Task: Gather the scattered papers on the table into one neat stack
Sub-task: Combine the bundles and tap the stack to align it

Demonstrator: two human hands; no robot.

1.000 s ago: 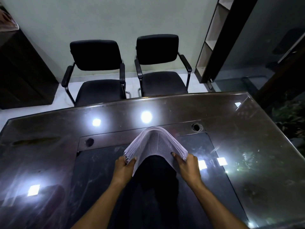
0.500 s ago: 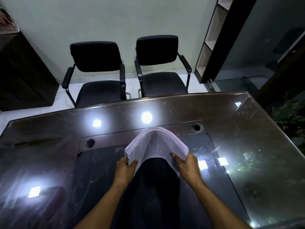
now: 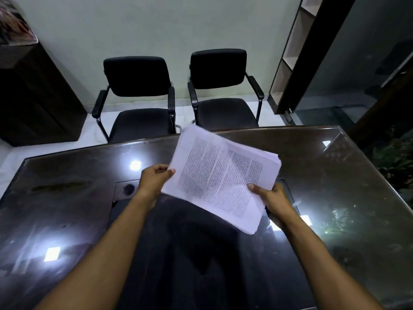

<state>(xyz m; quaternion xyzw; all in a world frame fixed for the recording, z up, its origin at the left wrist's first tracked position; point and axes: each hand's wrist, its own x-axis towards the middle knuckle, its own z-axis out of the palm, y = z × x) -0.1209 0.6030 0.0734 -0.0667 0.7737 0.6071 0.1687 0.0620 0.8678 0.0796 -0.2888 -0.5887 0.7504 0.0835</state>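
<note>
Paper stack (image 3: 220, 175) held lifted over the table (image 3: 335, 198), printed side up. Left hand (image 3: 154, 180) pinches its 9 o'clock edge; right hand (image 3: 271, 198) grips the 4 o'clock edge, thumb on top.

Two black armchairs (image 3: 178, 95) by the pale wall, a dark cabinet (image 3: 35, 97) left, shelving (image 3: 295, 41) right.

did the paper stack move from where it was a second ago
Yes. The paper stack, bent over the table before, is now flat, tilted and higher, its top corner overlapping the table's far edge toward the chairs.
</note>
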